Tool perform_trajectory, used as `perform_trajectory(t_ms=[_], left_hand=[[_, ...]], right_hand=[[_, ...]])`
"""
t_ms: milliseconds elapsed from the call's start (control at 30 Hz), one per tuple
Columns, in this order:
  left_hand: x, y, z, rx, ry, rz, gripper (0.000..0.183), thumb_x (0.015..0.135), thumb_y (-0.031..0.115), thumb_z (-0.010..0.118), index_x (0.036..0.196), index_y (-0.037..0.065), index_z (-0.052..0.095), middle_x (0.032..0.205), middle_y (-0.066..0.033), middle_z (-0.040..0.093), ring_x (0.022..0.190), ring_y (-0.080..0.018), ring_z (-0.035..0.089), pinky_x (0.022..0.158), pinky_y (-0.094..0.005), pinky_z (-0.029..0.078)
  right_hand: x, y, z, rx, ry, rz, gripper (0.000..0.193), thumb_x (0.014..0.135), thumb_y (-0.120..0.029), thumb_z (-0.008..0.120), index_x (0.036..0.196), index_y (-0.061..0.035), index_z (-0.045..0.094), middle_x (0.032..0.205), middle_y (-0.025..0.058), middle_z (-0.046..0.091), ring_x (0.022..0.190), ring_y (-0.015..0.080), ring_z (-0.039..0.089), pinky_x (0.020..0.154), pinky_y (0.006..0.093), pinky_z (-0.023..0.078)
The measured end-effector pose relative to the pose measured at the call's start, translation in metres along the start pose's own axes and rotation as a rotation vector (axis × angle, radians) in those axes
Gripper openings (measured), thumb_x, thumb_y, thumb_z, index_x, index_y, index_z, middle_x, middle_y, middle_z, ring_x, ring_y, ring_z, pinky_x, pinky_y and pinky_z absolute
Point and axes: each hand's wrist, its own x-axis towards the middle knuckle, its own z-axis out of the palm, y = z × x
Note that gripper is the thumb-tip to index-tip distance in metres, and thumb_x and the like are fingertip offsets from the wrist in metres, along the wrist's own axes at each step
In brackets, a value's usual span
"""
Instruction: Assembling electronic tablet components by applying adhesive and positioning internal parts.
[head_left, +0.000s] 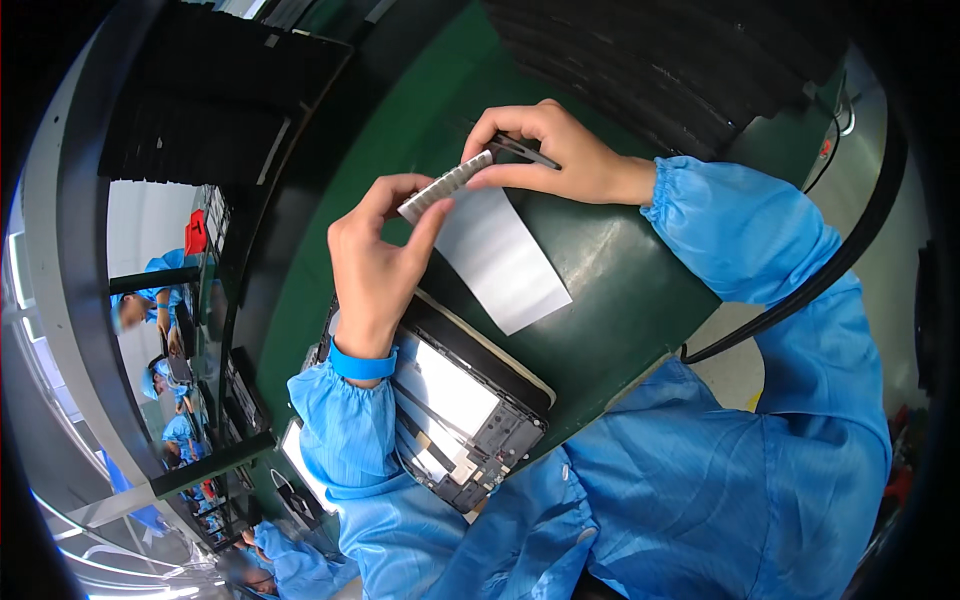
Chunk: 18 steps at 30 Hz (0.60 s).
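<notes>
Over the green bench, a narrow strip of small silvery-grey segments (445,184) is held up, slanting toward the upper right. My left hand (372,258) pinches its lower left end between thumb and fingers. At the strip's upper right end, my right hand (572,155) is closed, thumb and fingertips against it, with dark tweezers (527,151) tucked in the same grip. Beneath the hands lies a whitish sheet (512,268). An opened tablet-like device (490,440) with exposed inner parts is below my left wrist, partly hidden by the sleeve.
A green bench top (620,290) carries the work, its front edge near my body. Black stacked material (670,60) stands at the back, more dark stacks (215,90) at the upper left. A black cable (790,305) curves past my right arm. Other people in blue (290,560) sit along the left.
</notes>
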Motion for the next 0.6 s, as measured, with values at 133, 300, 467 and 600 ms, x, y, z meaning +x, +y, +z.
perform_trajectory(t_ms=[133,300,467,600], left_hand=[[-0.004,0.000,-0.005,0.023,0.023,-0.020,0.013,0.087,0.003,0.077,0.096,-0.005,0.073,0.078,-0.0051,0.072,0.075,-0.0078,0.064,0.070,-0.0220,0.050],[-0.007,0.000,-0.007,0.038,0.030,-0.081,0.015,0.084,0.007,0.080,0.096,-0.002,0.074,0.081,-0.0121,0.073,0.070,-0.0190,0.066,0.067,-0.0285,0.051],[-0.003,-0.002,-0.005,0.052,0.003,-0.054,0.021,0.084,0.010,0.082,0.098,-0.001,0.071,0.080,-0.0126,0.073,0.074,-0.0195,0.071,0.067,-0.0283,0.053],[-0.003,-0.003,-0.003,0.158,0.099,-0.088,0.022,0.084,0.013,0.083,0.097,0.001,0.070,0.079,-0.0123,0.074,0.074,-0.0187,0.073,0.066,-0.0289,0.054]], right_hand=[[0.002,-0.003,-0.003,-0.028,-0.067,-0.030,0.016,0.089,-0.011,0.077,0.099,-0.0018,0.070,0.086,0.0063,0.073,0.078,0.0108,0.068,0.069,0.0242,0.051],[0.004,-0.003,-0.003,0.016,-0.050,-0.079,0.015,0.090,-0.010,0.077,0.100,-0.0010,0.070,0.086,0.0077,0.075,0.076,0.0110,0.069,0.068,0.0238,0.051],[0.007,0.007,-0.001,-0.162,0.027,-0.077,0.028,0.086,-0.016,0.081,0.106,-0.0041,0.065,0.089,0.0055,0.070,0.077,0.0107,0.066,0.067,0.0263,0.051],[0.002,0.009,0.008,0.079,0.181,0.112,0.052,0.084,-0.012,0.083,0.121,-0.0089,0.047,0.113,0.0063,0.063,0.079,0.0088,0.065,0.069,0.0242,0.052]])
